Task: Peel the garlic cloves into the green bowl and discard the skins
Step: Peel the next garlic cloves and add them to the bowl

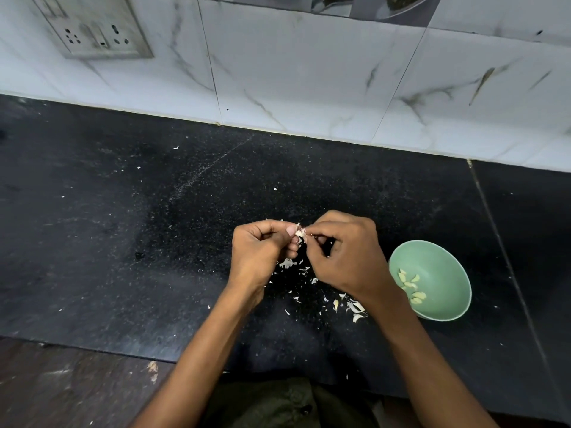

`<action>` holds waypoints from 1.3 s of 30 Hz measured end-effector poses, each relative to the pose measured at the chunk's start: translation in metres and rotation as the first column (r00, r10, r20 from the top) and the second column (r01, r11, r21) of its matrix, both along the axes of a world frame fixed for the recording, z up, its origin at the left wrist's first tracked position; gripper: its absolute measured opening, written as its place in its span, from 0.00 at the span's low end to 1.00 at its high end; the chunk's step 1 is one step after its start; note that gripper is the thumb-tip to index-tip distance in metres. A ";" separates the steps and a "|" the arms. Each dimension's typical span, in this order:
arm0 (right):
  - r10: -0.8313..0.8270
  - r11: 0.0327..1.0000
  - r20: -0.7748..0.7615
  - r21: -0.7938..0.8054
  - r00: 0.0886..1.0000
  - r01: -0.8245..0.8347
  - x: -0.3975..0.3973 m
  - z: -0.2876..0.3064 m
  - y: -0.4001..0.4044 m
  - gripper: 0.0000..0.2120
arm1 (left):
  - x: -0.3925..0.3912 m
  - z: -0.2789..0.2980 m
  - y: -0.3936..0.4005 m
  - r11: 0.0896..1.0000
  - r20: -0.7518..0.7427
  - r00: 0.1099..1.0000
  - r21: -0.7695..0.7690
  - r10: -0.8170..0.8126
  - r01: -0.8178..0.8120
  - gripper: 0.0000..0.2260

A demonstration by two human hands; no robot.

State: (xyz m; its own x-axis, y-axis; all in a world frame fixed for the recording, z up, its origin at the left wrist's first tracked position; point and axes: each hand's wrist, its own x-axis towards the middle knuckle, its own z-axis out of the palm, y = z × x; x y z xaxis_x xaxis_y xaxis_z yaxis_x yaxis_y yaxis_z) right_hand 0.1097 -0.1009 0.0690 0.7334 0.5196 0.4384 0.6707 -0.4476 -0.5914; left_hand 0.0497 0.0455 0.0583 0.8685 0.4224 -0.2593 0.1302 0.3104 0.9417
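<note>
Black speckled stone made up your counter (129,242), backed by a wall of white marbled tiles (309,72) with a socket plate (92,26) at the upper left. At its middle you held one garlic clove (299,233) just above the surface, papery skin on it, caught between the fingertips of both hands. Your left hand (262,251) had its fingers curled round the clove from below, thumb on top. Your right hand (346,257) met it from the other side, thumb and forefinger pinched on what looked like a flap of skin; both wrists were bent inward, forearms converging from the near edge.

By my reading you were partway through. Several peeled cloves (412,288) already lay in the green bowl (445,264), which stood on the counter just beside your right wrist. Loose skins (355,307) were scattered on the stone beneath and in front of your hands, none of them discarded yet. I could see no unpeeled stock anywhere, so I cannot tell how many cloves were left; clearing the skins certainly remained.
</note>
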 end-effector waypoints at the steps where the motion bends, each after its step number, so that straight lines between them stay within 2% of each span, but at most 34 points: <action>1: 0.004 1.000 -0.004 0.007 1.000 -0.004 0.000 0.000 0.001 0.03 | 0.000 0.000 0.000 1.000 0.005 1.000 0.015 0.007 -0.007 0.06; 7: -0.002 1.000 -0.061 0.020 0.998 0.003 -0.002 0.005 0.005 0.03 | -0.001 -0.003 -0.004 0.993 0.041 0.999 0.112 0.035 -0.039 0.04; 17: 0.002 1.000 -0.135 0.017 0.991 0.000 -0.006 0.010 0.007 0.02 | -0.003 -0.003 -0.006 0.961 0.049 0.995 0.259 0.085 -0.095 0.07; 26: -0.067 0.998 -0.067 -0.001 0.995 0.067 -0.013 0.007 0.013 0.06 | -0.005 0.002 -0.009 0.945 0.054 0.993 0.305 0.106 -0.118 0.05; 30: -0.096 0.995 -0.020 0.035 0.995 0.096 -0.014 0.006 0.014 0.04 | -0.006 0.002 -0.009 0.945 0.076 0.991 0.303 0.107 -0.126 0.06; 32: -0.096 0.987 -0.094 0.121 0.991 0.107 -0.013 0.007 0.013 0.04 | -0.006 0.000 -0.008 0.954 0.104 0.989 0.273 0.101 -0.126 0.05; 34: -0.100 0.968 -0.243 0.200 0.965 0.150 -0.012 0.009 0.011 0.05 | -0.006 0.001 -0.009 0.972 0.143 0.985 0.201 0.091 -0.119 0.04; 37: -0.030 0.945 -0.528 0.261 0.848 0.196 -0.010 0.014 0.008 0.03 | -0.007 0.003 -0.010 0.982 0.200 0.976 0.145 0.089 -0.119 0.04; 39: 0.037 0.935 -0.633 0.296 0.773 0.198 -0.011 0.016 0.007 0.04 | -0.006 0.001 -0.009 0.984 0.242 0.967 0.143 0.074 -0.111 0.03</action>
State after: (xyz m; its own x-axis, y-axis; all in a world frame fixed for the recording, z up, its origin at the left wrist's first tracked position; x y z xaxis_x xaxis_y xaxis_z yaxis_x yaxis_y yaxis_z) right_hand 0.0991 -0.0941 0.0846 0.9340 0.3572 0.0033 0.0739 -0.1844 -0.9801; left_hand 0.0439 0.0367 0.0589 0.8522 0.5227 0.0216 -0.1228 0.1597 0.9795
